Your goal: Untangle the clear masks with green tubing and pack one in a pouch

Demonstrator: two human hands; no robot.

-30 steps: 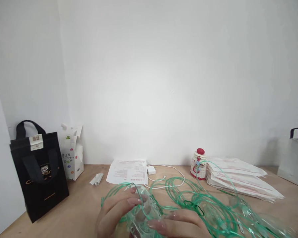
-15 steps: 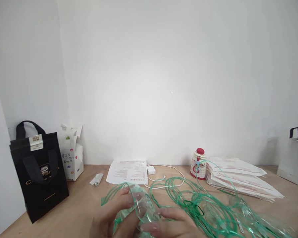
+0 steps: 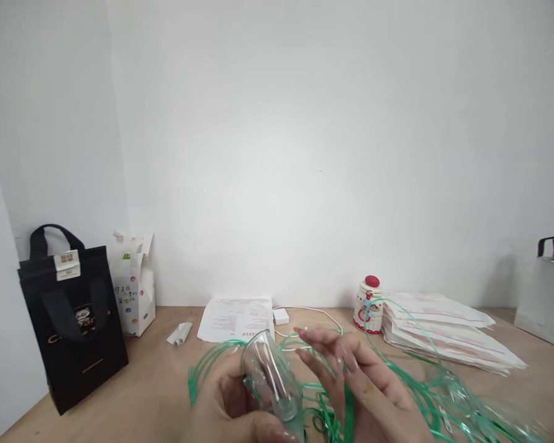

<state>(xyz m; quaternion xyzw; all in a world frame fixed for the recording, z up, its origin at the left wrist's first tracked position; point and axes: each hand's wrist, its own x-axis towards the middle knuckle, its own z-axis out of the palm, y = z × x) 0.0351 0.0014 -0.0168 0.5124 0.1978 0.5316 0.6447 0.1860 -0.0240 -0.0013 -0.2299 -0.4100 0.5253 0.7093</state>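
Observation:
My left hand (image 3: pixel 231 400) is wrapped round a clear plastic oxygen mask (image 3: pixel 277 375), tilted with its narrow port end low and toward me. Just to the right, my right hand (image 3: pixel 369 387) pinches a flat green strap (image 3: pixel 348 412) between thumb and fingers; the strap hangs down in front of the palm. Loops of green tubing (image 3: pixel 212 357) show behind the left hand. More green tubing and straps lie under and beside the right hand, partly hidden by it. Farther right lie other clear plastic masks (image 3: pixel 461 394) with tubing.
A black bag (image 3: pixel 74 332) and a white printed bag (image 3: pixel 136 289) stand at left. Along the back are a crumpled wrapper (image 3: pixel 180 333), a printed sheet (image 3: pixel 235 320), a white charger (image 3: pixel 281 316), a red-lidded bottle (image 3: pixel 369 307) and stacked paper packets (image 3: pixel 447 332). Another bag (image 3: pixel 547 301) stands far right.
Both hands were close together over the clear mask and tubing. Now the mask is lifted upright in my left hand, and my right hand has moved right and up, pinching the green strap.

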